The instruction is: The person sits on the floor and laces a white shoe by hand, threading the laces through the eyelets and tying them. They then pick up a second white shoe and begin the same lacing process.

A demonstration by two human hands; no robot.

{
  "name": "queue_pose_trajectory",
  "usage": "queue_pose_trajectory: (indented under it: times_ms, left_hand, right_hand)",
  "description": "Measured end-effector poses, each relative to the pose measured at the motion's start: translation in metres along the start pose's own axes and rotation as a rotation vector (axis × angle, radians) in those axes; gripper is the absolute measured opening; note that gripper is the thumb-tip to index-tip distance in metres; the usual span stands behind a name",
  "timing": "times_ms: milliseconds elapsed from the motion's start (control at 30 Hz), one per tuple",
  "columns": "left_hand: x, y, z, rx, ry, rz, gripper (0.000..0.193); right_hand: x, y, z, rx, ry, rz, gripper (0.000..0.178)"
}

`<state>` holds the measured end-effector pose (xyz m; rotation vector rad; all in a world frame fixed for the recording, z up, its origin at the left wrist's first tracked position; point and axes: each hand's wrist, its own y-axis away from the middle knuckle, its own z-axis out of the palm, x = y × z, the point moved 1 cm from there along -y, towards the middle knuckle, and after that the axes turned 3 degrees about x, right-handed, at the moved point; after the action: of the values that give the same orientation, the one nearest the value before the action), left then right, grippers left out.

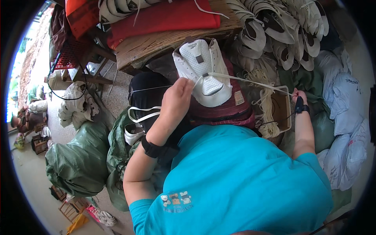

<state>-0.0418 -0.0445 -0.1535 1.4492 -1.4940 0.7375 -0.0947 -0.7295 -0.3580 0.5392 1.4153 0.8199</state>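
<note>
A white shoe upper [181, 64] with a perforated tongue lies across my lap on a dark red cloth [239, 113]. My left hand [178, 96] is closed beside its left edge, pinching a white shoelace close to the eyelets. A loose loop of shoelace [145, 114] hangs beneath that hand's wrist. Far out to the right, my right hand [299, 95] is closed on the other stretch of shoelace [254, 81], which runs taut from the middle of the upper. The exact finger grip of the left hand is partly hidden by its back.
Ahead stands a wooden table [156, 49] with a red cloth [168, 21] and shoe uppers. Many uppers [286, 27] are piled at the upper right. Bundled laces [268, 111] hang by a box [282, 109] near my right arm. Green sacks [78, 160] and white bags [346, 102] flank me.
</note>
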Motion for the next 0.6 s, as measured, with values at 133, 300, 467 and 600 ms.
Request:
queue_pose_trajectory:
  times_ms: [133,300,467,600]
  left_hand:
    - [0.004,0.000,0.004,-0.019,-0.008,-0.033,0.030]
    - [0.009,0.003,0.005,-0.076,0.314,-0.188,0.028]
    - [0.016,-0.008,0.000,-0.132,0.489,-0.328,0.026]
    - [0.022,-0.006,0.007,-0.040,0.452,-0.327,0.024]
  right_hand:
    - [0.048,0.029,0.012,-0.476,0.662,-0.208,0.011]
    - [0.138,0.238,0.134,-0.808,0.894,-0.232,0.030]
    - [0.167,0.398,0.169,-1.293,0.958,-0.362,0.019]
    - [0.188,0.422,0.176,-1.493,1.005,-0.388,0.010]
